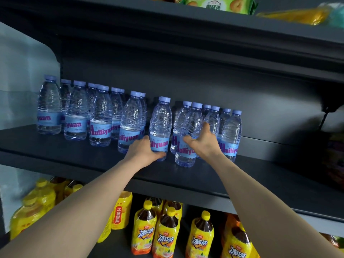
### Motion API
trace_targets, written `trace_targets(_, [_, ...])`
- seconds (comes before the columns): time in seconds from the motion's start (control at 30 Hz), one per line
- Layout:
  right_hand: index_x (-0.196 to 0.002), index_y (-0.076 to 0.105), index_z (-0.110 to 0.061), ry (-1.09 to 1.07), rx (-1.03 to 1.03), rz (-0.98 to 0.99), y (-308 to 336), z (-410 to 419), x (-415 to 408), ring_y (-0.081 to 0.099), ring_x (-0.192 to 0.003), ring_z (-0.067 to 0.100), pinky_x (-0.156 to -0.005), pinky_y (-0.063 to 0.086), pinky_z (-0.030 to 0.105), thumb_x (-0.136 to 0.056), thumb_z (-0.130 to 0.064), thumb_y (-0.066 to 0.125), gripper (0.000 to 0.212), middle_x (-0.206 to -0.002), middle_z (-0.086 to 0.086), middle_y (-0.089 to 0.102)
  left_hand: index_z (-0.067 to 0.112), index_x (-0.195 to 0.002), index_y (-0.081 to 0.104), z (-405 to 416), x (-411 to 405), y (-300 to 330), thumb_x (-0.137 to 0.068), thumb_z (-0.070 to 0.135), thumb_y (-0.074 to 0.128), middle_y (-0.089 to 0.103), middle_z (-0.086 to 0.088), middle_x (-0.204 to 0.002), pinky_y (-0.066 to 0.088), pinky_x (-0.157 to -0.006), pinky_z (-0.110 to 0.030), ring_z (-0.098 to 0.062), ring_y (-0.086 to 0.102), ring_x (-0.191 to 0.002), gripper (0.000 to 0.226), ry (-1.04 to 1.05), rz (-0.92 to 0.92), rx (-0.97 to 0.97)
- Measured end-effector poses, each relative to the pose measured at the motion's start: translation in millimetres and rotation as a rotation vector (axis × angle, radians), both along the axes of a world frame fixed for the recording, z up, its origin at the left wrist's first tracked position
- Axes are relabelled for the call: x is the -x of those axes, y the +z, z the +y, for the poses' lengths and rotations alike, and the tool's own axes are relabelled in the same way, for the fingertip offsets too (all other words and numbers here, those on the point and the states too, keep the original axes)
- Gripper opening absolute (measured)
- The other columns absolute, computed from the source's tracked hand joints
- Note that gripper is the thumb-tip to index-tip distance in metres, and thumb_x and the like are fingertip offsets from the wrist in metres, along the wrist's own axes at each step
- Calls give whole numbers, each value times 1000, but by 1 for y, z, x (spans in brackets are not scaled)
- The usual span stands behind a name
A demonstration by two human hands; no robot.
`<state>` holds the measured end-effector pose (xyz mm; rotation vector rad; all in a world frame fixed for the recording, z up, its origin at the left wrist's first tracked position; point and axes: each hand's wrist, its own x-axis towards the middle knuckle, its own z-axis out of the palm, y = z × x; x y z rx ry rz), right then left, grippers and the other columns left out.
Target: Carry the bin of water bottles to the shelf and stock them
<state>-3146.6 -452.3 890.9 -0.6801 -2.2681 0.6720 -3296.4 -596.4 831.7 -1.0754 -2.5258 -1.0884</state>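
Note:
Several clear water bottles with pale blue caps and blue labels stand upright in rows on the dark shelf point(78, 159). My left hand point(143, 148) grips the lower part of one water bottle point(161, 123) near the middle of the row. My right hand point(202, 143) is wrapped around a neighbouring water bottle point(191, 123) just to the right, fingers reaching behind it. Both bottles stand on the shelf board. The bin is out of view.
Below the shelf stand yellow-capped iced tea bottles point(163, 237) and yellow drink packs point(33, 207). Above, an upper shelf point(223, 28) carries green snack packets point(217, 3). Bare shelf board lies to the right of the water bottles.

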Motion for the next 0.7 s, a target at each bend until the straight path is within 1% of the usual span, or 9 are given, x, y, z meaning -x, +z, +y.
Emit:
trace_targets(0.1, [-136,28,-9,-32,0,-4,-5,-1,-1,58,-65,15,-51,42,27,-82,-48,68,78,-90,5,62,19,-120,55,0,0,0,-72,55,77,68,0,-116,50,-85,-32,-21,64,-107,65,8,3,-8])
trace_targets(0.2, [-135,28,-7,-49,5,-15,-7,-2,-1,58,-62,15,-47,43,27,-84,-48,66,77,-82,3,59,20,-121,55,0,-1,1,-71,56,77,67,1,-117,50,-85,-32,-20,64,-107,66,10,-5,15])
trace_targets(0.3, [-138,26,-7,-35,8,-33,-5,-2,-1,59,-60,15,-45,43,25,-85,-49,65,79,-80,2,59,20,-121,55,0,-1,1,-70,55,78,67,2,-117,50,-85,-32,-20,64,-107,66,1,-20,14])
trace_targets(0.43, [-145,21,-11,-29,5,-37,-6,-2,-3,59,-68,13,-46,41,25,-85,-52,64,84,-89,-1,57,19,-120,55,-5,-5,0,-72,55,78,67,1,-116,51,-86,-34,-20,64,-107,64,10,10,26])
trace_targets(0.53, [-147,22,-11,5,5,-33,-7,-2,-11,54,-66,6,-50,42,24,-87,-49,65,83,-91,-2,56,19,-117,57,-13,-5,0,-74,57,75,67,1,-114,53,-86,-37,-21,64,-104,61,13,39,63])
trace_targets(0.57, [-147,23,-12,9,-7,-20,-8,-2,-13,54,-67,6,-54,44,27,-87,-47,65,82,-95,-1,58,20,-117,57,-17,-5,-1,-74,57,74,68,1,-114,53,-86,-38,-21,64,-104,60,14,49,68])
trace_targets(0.6, [-147,25,-12,0,-31,-22,-8,-5,-17,55,-69,8,-59,44,29,-86,-46,66,81,-104,2,59,20,-117,57,-22,-8,1,-76,57,73,68,0,-113,53,-87,-39,-22,64,-104,58,17,65,71])
trace_targets(0.63, [-146,27,-13,-15,-60,-9,-9,-5,-20,56,-74,11,-65,44,30,-86,-44,66,78,-113,6,58,19,-117,57,-27,-9,3,-77,56,72,68,0,-114,52,-87,-39,-22,64,-105,56,17,86,60])
trace_targets(0.7, [-144,30,-13,-97,-174,-26,-8,-15,-27,58,-87,24,-69,41,32,-88,-36,63,69,-125,11,54,19,-121,57,-37,-17,10,-81,53,71,68,0,-117,51,-89,-39,-22,63,-107,54,31,146,59])
